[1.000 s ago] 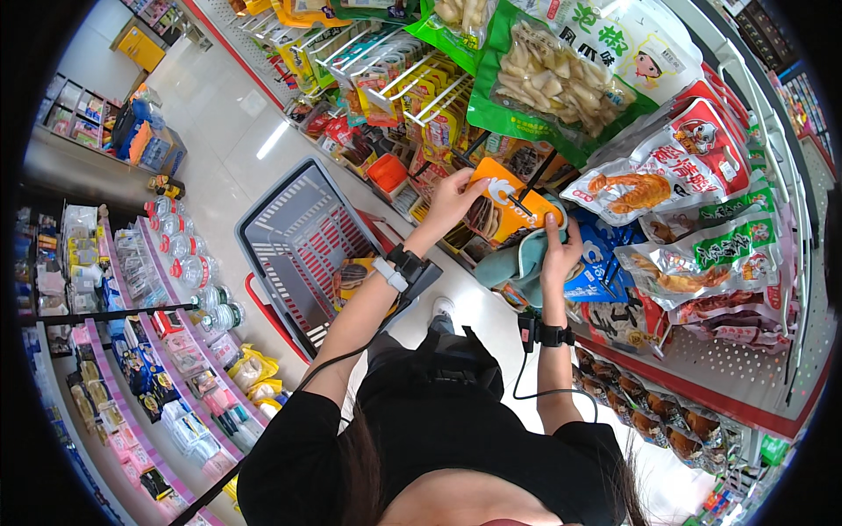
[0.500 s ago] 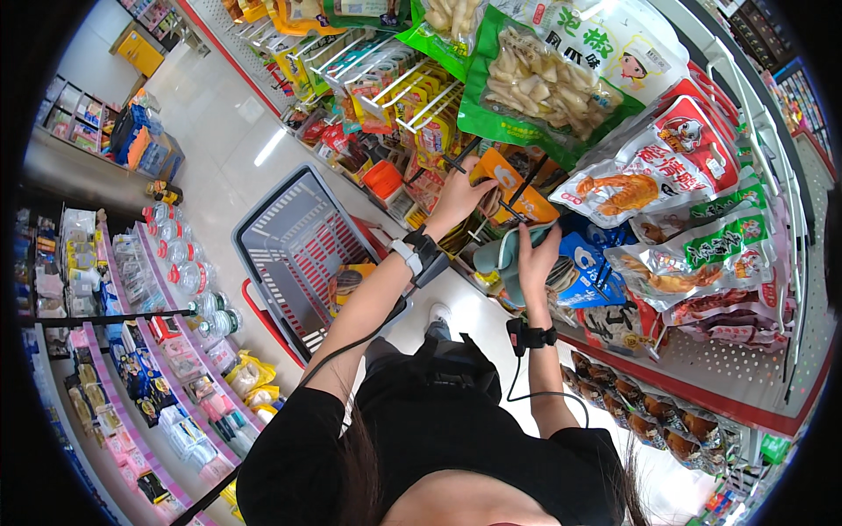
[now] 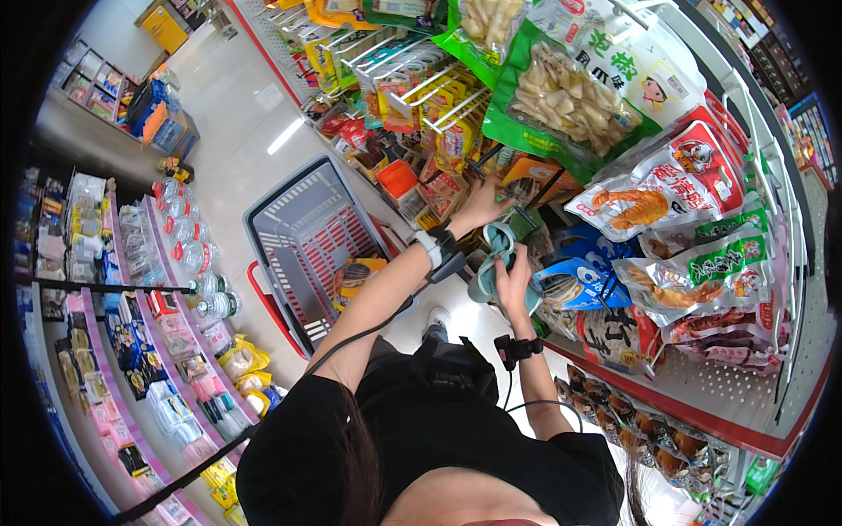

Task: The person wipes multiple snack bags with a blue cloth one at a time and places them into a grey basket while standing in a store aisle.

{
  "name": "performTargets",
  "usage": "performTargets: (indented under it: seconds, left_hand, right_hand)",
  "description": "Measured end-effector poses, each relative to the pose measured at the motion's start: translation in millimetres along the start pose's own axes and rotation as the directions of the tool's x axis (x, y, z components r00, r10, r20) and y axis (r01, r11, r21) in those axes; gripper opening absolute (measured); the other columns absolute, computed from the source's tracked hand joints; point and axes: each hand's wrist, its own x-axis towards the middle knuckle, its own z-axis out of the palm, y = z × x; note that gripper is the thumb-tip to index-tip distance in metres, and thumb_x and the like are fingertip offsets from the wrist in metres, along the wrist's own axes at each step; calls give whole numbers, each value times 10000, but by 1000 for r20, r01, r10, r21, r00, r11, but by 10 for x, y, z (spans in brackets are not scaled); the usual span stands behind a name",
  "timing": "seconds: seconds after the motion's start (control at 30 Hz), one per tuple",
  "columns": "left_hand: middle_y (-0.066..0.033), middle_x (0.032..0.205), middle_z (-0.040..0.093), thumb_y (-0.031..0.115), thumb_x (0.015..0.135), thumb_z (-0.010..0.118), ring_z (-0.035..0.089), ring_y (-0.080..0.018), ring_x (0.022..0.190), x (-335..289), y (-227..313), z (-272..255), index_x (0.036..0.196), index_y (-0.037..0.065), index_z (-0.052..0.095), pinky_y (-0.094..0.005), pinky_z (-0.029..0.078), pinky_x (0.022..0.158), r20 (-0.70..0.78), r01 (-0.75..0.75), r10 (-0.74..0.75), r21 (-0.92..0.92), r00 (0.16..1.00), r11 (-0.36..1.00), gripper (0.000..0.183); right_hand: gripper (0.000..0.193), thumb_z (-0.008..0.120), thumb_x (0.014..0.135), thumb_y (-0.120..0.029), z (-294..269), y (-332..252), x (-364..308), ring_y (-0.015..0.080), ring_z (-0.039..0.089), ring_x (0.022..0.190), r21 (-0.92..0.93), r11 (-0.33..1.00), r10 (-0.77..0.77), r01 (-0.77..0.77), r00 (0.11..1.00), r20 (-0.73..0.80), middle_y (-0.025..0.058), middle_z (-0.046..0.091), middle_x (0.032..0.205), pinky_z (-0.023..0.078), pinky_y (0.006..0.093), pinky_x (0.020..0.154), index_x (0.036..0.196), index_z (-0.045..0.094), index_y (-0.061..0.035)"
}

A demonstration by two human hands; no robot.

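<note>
My left hand (image 3: 481, 209) reaches up to the peg rack, its fingers closed on the lower edge of an orange snack packet (image 3: 524, 178) that hangs behind a large green bag (image 3: 561, 101). A watch-like band sits on that wrist. Just below it, my right hand (image 3: 516, 285) grips a bunched teal cloth (image 3: 488, 267) in front of blue snack bags (image 3: 579, 280). A black strap with a cable circles the right wrist.
A grey and red shopping basket (image 3: 294, 232) stands on the floor to my left, with one packet (image 3: 353, 275) inside. Metal pegs (image 3: 438, 96) with hanging snacks jut out ahead. Low shelves of bottles (image 3: 189, 254) and packets line the left side of the aisle.
My right hand has come down off the orange packet and now holds the teal cloth lower, in front of the blue bags. My left hand stays at the packet on the rack.
</note>
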Motion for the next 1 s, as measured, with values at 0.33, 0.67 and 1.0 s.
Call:
performTargets:
  seconds: [0.33, 0.67, 1.0]
  left_hand:
    - [-113, 1209, 481, 491, 931, 322, 442, -153, 1078, -1259, -243, -1167, 1299, -3, 364, -280, 365, 913, 469, 372, -157, -410, 869, 833, 617]
    - [-6, 980, 526, 103, 843, 600, 495, -73, 924, -1961, -511, -1708, 1143, 18, 479, -231, 422, 800, 31, 79, -82, -733, 996, 676, 334]
    - [-117, 917, 488, 159, 795, 635, 516, -209, 865, -2330, -1042, -1407, 1050, 7, 375, -304, 429, 738, -370, 98, -236, -354, 899, 930, 394]
  right_hand:
    - [294, 499, 685, -56, 350, -579, 251, 157, 452, 819, 635, 771, -107, -47, 974, 201, 59, 474, 855, 362, 243, 767, 971, 464, 5]
    - [567, 682, 764, -267, 938, -1366, 113, 204, 475, 1017, 586, 810, -341, 9, 821, 458, 122, 485, 1081, 379, 330, 879, 1168, 385, -2]
    - [282, 525, 695, -48, 991, -1155, -78, 381, 598, 797, 129, 929, -361, 347, 771, 524, 224, 609, 811, 465, 397, 722, 962, 601, 2]
